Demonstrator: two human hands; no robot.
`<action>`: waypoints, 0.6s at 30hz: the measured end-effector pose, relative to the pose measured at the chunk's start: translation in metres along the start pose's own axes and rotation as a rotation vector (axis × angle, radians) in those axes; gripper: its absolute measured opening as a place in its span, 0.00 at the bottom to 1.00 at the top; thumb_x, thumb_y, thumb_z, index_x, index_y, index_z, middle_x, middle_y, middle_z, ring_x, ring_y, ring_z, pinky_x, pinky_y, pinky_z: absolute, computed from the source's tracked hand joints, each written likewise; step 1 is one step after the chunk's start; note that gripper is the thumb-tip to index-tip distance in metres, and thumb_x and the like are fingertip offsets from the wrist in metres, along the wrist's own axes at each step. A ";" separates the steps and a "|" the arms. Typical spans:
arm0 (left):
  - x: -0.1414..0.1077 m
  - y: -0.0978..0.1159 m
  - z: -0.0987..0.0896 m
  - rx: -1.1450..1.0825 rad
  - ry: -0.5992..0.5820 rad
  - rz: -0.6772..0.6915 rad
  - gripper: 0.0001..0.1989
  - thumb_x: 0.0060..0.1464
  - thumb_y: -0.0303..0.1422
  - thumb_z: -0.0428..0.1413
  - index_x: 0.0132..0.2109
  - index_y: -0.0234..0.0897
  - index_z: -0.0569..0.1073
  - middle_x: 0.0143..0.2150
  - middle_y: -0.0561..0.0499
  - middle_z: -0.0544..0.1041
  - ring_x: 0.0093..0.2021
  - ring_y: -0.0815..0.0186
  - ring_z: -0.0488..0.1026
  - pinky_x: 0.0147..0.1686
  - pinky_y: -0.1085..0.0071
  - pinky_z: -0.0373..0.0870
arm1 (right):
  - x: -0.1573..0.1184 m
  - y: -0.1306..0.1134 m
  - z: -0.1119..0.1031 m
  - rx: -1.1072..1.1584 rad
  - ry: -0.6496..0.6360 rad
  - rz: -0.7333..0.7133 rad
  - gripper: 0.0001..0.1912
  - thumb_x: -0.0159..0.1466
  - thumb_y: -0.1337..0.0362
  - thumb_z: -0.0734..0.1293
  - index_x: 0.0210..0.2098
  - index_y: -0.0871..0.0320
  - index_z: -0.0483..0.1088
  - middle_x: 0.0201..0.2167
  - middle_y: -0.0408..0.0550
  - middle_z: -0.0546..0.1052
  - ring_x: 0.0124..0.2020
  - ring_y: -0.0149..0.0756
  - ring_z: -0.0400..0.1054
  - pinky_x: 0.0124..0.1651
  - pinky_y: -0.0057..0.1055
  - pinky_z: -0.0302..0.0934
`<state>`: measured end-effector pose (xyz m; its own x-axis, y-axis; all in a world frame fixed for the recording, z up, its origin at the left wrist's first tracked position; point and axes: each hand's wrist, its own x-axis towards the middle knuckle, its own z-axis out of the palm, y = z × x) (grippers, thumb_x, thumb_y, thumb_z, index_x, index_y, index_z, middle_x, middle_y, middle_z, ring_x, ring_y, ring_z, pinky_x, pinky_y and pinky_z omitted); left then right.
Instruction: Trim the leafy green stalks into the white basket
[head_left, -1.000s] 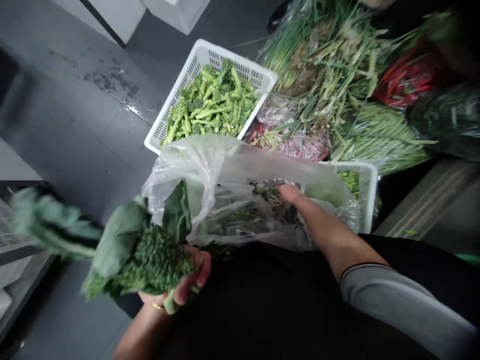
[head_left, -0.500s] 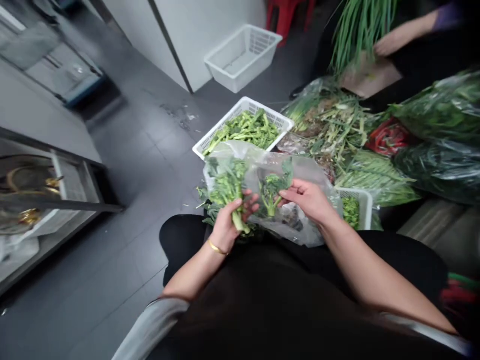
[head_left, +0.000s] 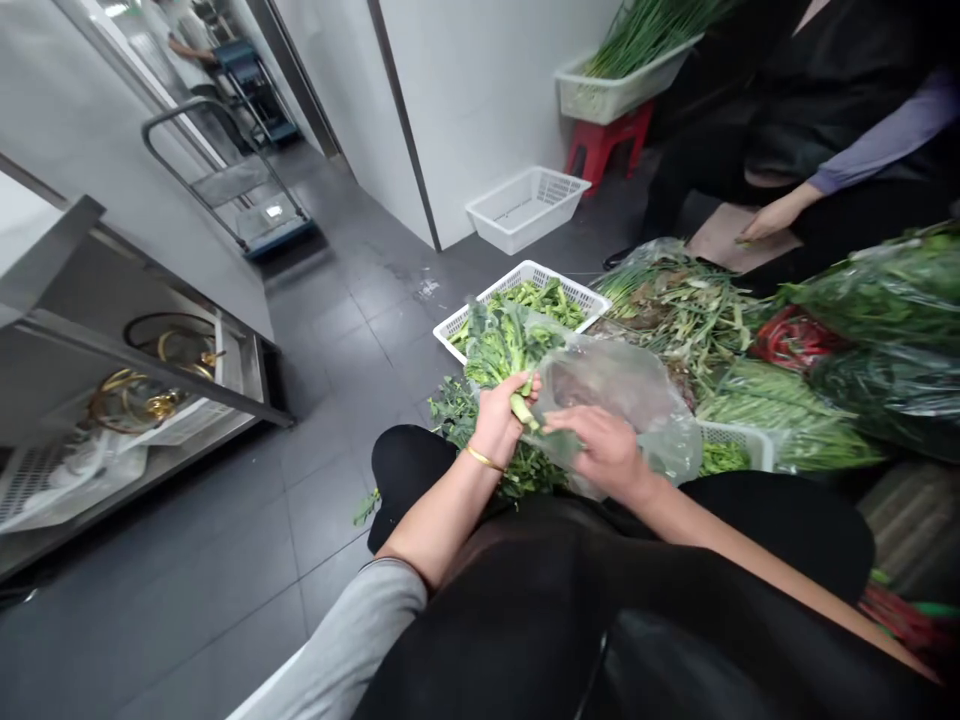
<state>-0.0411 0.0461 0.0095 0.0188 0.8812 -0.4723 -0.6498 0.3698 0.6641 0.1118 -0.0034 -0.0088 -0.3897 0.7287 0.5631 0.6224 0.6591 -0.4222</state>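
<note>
My left hand is closed around a bunch of leafy broccolini, its florets pointing away from me and a pale stem poking out below the fingers. Close by the stem's lower end is my right hand, fingers bent together and slightly blurred; what they pinch, if anything, I cannot make out. Under and behind both hands a clear plastic bag lies spread over my lap. Loose green leaves hang below my left hand. Beyond the bunch stands a white basket holding trimmed green stalks.
A white basket stands by the wall, near a red stool bearing a basket of long greens. Bagged vegetables lie to the right. A co-worker's hand rests on cardboard. A metal shelf stands left.
My left hand has raised its bunch, now fuller, in front of the bag. The small broccolini sprig is gone from my right hand's fingertips. The co-worker's greens have left that hand. My view has shifted.
</note>
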 end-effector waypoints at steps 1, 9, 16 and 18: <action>-0.001 0.003 -0.002 -0.011 -0.037 -0.023 0.05 0.48 0.26 0.58 0.28 0.26 0.74 0.24 0.48 0.75 0.21 0.74 0.69 0.27 0.76 0.66 | -0.007 0.008 -0.007 -0.035 -0.058 0.095 0.13 0.64 0.60 0.61 0.39 0.58 0.74 0.36 0.54 0.78 0.37 0.41 0.73 0.42 0.38 0.66; -0.020 -0.004 0.004 0.145 -0.187 -0.108 0.08 0.43 0.28 0.62 0.29 0.26 0.74 0.24 0.45 0.76 0.22 0.71 0.71 0.25 0.76 0.67 | 0.040 0.031 -0.028 0.395 -0.193 0.594 0.24 0.60 0.43 0.61 0.32 0.59 0.70 0.25 0.48 0.75 0.24 0.34 0.67 0.28 0.29 0.60; -0.010 0.000 0.002 0.098 0.005 0.243 0.11 0.32 0.28 0.66 0.25 0.29 0.72 0.21 0.51 0.73 0.21 0.71 0.69 0.27 0.74 0.66 | 0.052 -0.007 0.015 -0.184 0.086 0.122 0.16 0.66 0.60 0.57 0.24 0.58 0.66 0.25 0.50 0.71 0.25 0.32 0.60 0.29 0.30 0.50; -0.006 0.011 -0.001 0.060 0.056 0.225 0.09 0.36 0.28 0.64 0.24 0.29 0.71 0.21 0.50 0.73 0.20 0.74 0.67 0.24 0.76 0.64 | 0.031 -0.010 0.017 -0.178 -0.008 -0.085 0.17 0.67 0.62 0.55 0.24 0.57 0.67 0.24 0.49 0.70 0.24 0.33 0.60 0.31 0.31 0.50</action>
<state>-0.0489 0.0451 0.0191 -0.1641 0.9265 -0.3387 -0.5866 0.1844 0.7886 0.0819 0.0162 0.0006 -0.4507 0.6737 0.5857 0.6970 0.6755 -0.2405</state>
